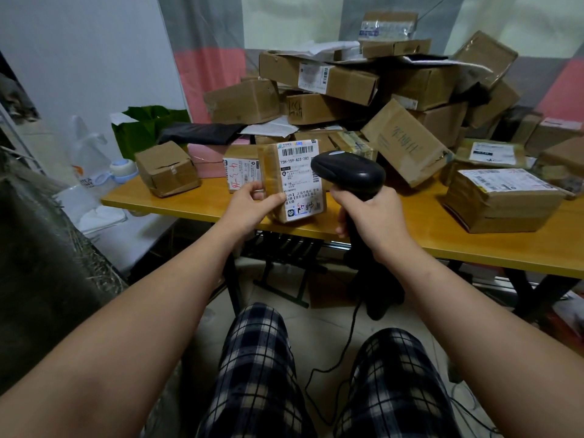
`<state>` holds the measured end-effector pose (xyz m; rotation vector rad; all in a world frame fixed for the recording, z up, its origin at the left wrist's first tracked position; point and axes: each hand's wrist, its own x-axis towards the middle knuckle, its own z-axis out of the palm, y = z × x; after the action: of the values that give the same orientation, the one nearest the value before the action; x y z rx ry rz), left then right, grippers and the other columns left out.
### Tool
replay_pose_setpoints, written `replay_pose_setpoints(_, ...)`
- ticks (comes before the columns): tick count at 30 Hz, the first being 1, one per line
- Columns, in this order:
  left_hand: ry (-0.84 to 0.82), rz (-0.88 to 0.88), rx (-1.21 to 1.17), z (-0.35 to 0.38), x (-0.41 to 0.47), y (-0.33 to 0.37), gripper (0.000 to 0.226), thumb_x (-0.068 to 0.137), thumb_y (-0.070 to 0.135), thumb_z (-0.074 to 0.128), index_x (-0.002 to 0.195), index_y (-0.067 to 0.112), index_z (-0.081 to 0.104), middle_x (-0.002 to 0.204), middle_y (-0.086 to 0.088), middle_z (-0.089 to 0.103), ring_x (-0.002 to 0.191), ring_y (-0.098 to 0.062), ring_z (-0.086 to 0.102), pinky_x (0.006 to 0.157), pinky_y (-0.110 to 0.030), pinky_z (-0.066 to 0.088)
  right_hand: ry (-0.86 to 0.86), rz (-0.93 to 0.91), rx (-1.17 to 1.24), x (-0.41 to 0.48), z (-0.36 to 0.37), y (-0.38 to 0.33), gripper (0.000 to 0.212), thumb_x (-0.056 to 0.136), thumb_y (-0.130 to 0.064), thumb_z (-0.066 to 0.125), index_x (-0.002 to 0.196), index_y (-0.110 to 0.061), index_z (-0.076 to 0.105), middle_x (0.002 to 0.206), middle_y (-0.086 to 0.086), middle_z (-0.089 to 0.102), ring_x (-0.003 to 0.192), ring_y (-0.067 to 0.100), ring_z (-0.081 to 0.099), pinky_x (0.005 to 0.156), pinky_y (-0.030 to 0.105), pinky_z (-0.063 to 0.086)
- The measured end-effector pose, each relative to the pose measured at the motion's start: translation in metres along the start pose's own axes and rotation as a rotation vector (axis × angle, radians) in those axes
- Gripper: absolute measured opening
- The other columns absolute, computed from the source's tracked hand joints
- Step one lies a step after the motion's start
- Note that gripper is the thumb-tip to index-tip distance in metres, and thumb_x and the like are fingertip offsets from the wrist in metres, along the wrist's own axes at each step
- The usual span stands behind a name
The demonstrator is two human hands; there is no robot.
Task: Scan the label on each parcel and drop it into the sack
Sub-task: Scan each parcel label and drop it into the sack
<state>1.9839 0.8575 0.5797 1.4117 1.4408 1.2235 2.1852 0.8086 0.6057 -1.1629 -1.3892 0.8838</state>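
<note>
Parcel (294, 181) held beside the scanner (350, 172) at the near edge of the surface (442, 245).
In the head view, the left hand (249, 203) gripped the small taped parcel by its left side, thumb on the label (298, 172), upright above the yellow surface's front edge. The right hand (376, 216) was wrapped round the black scanner's handle, its head just beside the label. A heap of cardboard boxes (363, 90) lay behind.

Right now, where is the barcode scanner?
In the head view the barcode scanner sits right of centre, gripped by the right hand, its head close beside the labelled parcel the left hand holds, above the near edge of the table.
</note>
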Motion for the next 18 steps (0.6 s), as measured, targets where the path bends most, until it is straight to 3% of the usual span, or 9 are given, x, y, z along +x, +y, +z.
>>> replay_pose_setpoints(5,0.002,0.007,0.000,0.001,-0.002,0.002,0.034,0.087,0.020,0.068,0.114,0.018,0.046,0.094,0.011,0.062,0.083,0.004,0.059,0.057,-0.004,0.046,-0.014,-0.017,0.003,-0.001,0.003,0.000,0.016,0.088,-0.019,0.067,0.075,-0.009,0.065,0.062,0.018,0.060,0.050,0.027,0.060,0.056,0.041,0.055)
replay_pose_setpoints(11,0.022,0.015,0.004,-0.002,-0.016,-0.001,0.046,0.086,0.024,0.069,0.126,0.016,0.046,0.100,0.011,0.058,0.088,0.002,0.058,0.067,-0.010,0.046,-0.028,-0.064,-0.008,-0.004,0.008,0.000,0.022,0.086,-0.021,0.069,0.066,-0.014,0.062,0.049,0.005,0.058,0.045,0.020,0.057,0.049,0.032,0.051)
replay_pose_setpoints(15,0.120,0.061,-0.055,-0.015,-0.044,-0.007,0.053,0.086,0.017,0.069,0.132,0.012,0.043,0.101,0.014,0.056,0.083,0.004,0.060,0.066,-0.006,0.048,-0.164,-0.076,0.029,-0.015,0.027,-0.003,0.007,0.085,-0.018,0.069,0.081,-0.014,0.066,0.052,0.003,0.059,0.047,0.021,0.058,0.052,0.038,0.052)
replay_pose_setpoints(18,0.248,0.090,-0.113,-0.041,-0.071,-0.025,0.053,0.084,0.007,0.068,0.131,0.010,0.042,0.101,0.009,0.059,0.078,0.004,0.061,0.069,-0.009,0.049,-0.284,-0.074,0.045,-0.025,0.057,0.000,0.009,0.083,-0.016,0.071,0.077,-0.017,0.065,0.052,-0.003,0.060,0.047,0.017,0.058,0.052,0.035,0.050)
